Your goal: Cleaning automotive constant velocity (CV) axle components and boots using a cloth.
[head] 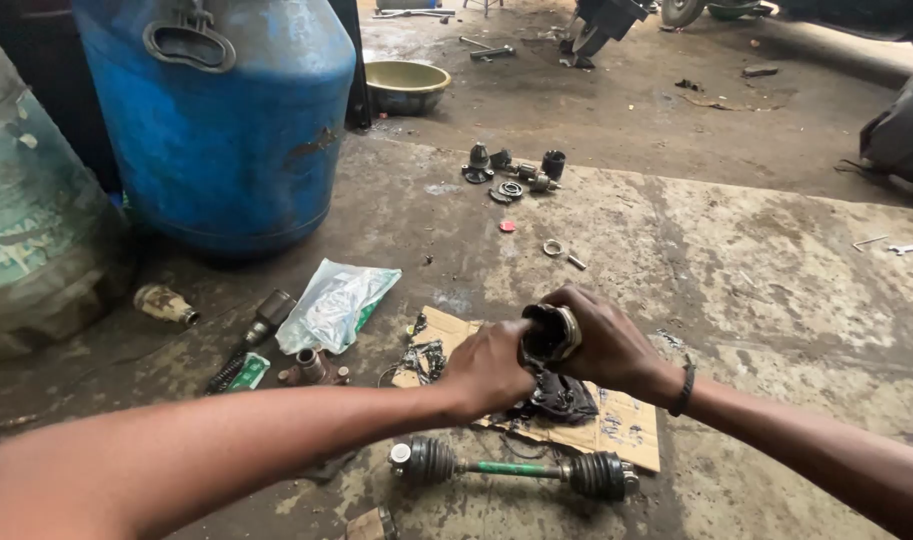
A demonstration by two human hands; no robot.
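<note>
Both forearms reach in over the piece of cardboard [616, 425], where the left hand [491, 368] and right hand [604, 340] meet, each clasped around a greasy metal joint housing [550, 333] held just above it. A drive shaft [516, 468] lies beside the cardboard's near edge; bare concrete floor [756, 260] opens beyond its far edge.

Concrete floor [756, 260] — axle shaft [516, 468], cardboard [616, 425].

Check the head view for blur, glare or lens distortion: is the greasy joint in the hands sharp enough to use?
Head view: soft, even daylight, no hard shadows or glare; the greasy joint between left hand and right hand is fairly sharp; forearms stretch toward the bottom corners and the blue drum bulges from wide-angle distortion.
</note>
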